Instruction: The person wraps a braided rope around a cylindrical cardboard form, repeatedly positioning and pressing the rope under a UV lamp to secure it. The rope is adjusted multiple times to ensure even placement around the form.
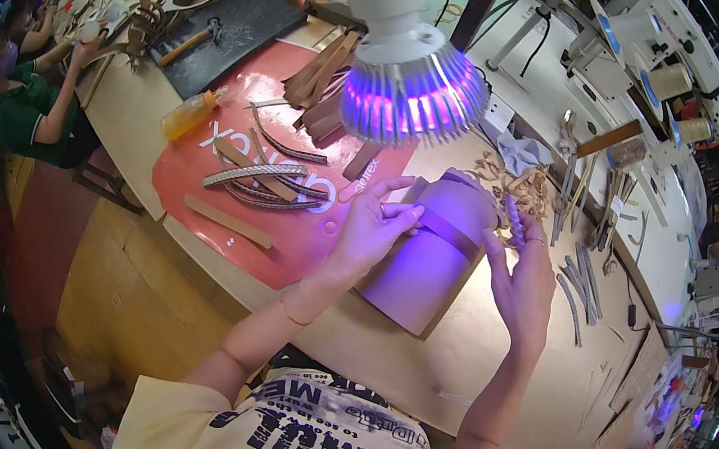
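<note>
A brown rounded form (417, 273), like a thick half-cylinder, lies on the table under violet light. A dark flat strap (451, 233) runs across its upper part. My left hand (374, 231) is closed at the form's left edge, thumb and fingers pinching the strap's left end. On the other side, my right hand (522, 287) has its fingers curled about a short braided strip (514, 221), the thumb close to the form's right edge. Directly above hangs a finned lamp (413, 95) glowing violet, partly covering the work surface beyond.
Left of the form, a red mat (230, 171) carries braided strips (247, 181), brown straps (317, 74) and an orange bottle (190, 116). Farther off lies a hammer (188, 46) on a black slab (248, 33). Grey cords (583, 286) lie at right. A co-worker (33, 113) sits far left.
</note>
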`<act>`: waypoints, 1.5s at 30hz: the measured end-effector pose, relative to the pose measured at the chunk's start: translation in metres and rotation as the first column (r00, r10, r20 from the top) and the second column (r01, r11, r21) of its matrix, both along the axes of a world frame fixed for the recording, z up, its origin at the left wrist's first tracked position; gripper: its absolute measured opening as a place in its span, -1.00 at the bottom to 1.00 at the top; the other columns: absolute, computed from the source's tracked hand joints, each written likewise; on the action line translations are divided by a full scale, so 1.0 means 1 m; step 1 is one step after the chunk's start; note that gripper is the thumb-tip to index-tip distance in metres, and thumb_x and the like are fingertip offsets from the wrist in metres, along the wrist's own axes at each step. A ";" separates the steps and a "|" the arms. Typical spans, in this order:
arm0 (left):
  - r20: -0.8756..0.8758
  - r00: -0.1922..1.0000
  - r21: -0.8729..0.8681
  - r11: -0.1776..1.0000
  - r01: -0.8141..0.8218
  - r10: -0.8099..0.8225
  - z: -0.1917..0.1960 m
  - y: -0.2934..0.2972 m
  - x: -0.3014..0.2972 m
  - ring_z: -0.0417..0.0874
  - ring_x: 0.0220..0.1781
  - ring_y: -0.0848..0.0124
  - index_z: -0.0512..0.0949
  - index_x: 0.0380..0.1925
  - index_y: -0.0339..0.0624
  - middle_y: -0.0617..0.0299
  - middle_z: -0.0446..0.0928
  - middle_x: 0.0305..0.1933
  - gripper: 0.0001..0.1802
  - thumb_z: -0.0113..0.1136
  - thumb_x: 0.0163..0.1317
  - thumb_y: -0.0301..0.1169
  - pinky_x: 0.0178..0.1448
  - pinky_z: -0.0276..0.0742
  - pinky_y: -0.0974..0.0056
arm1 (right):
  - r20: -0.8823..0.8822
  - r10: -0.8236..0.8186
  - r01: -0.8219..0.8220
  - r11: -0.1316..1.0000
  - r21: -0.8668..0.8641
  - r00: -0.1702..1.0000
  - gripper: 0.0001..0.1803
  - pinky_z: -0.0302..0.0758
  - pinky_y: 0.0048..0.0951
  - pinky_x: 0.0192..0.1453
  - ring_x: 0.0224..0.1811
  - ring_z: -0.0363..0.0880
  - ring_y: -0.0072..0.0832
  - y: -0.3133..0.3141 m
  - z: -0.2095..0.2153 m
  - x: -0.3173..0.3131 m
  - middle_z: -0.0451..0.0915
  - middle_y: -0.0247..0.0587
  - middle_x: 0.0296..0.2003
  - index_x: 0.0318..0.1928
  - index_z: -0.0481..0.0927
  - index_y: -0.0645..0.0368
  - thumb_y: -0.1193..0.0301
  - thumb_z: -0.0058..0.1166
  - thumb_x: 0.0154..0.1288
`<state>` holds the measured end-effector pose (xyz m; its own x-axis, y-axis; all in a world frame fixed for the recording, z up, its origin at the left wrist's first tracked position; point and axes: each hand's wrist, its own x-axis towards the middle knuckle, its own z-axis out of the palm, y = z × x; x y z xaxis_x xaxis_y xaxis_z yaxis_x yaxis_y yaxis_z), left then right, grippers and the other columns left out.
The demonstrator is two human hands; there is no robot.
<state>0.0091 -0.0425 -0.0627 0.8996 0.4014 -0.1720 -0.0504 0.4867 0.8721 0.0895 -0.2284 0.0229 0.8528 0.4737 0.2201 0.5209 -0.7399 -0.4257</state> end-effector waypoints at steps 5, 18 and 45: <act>0.025 0.997 -0.160 0.984 0.082 -0.079 -0.006 0.005 -0.003 0.68 -0.15 0.46 0.19 0.31 -0.41 0.08 0.64 -0.20 -0.46 0.08 0.37 -0.59 0.02 0.62 0.38 | -0.615 0.376 -0.161 0.912 0.376 0.693 -0.76 0.35 -0.60 -0.27 -0.36 0.37 -0.70 0.026 0.018 0.005 0.46 -0.43 -0.42 -0.14 0.49 0.25 0.30 -0.08 0.54; 0.024 0.999 -0.153 0.988 0.026 -0.022 0.008 0.005 -0.004 0.71 -0.11 0.40 0.17 0.29 -0.36 -0.12 0.63 -0.04 -0.45 0.06 0.32 -0.69 -0.03 0.66 0.40 | -0.732 0.207 -0.040 0.970 0.240 0.649 -0.75 0.35 -0.60 -0.39 -0.49 0.39 -0.72 0.051 0.003 0.006 0.54 -0.39 -0.51 -0.17 0.61 0.37 0.37 0.05 0.46; 0.201 0.978 -0.310 0.951 0.011 0.055 0.006 0.001 -0.009 0.66 -0.01 0.46 0.30 0.25 -0.25 0.13 0.60 0.05 -0.50 0.12 0.33 -0.65 0.07 0.60 0.37 | -0.565 0.190 -0.104 0.978 0.180 0.803 -0.76 0.34 -0.40 -0.45 -0.59 0.43 -0.51 0.058 0.002 0.001 0.52 -0.15 -0.62 -0.25 0.66 0.35 0.38 0.08 0.39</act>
<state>0.0005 -0.0415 -0.0564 0.9199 0.3783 -0.1035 -0.2257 0.7264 0.6492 0.0904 -0.1703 0.0246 0.7643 0.6064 -0.2196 0.2452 -0.5882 -0.7706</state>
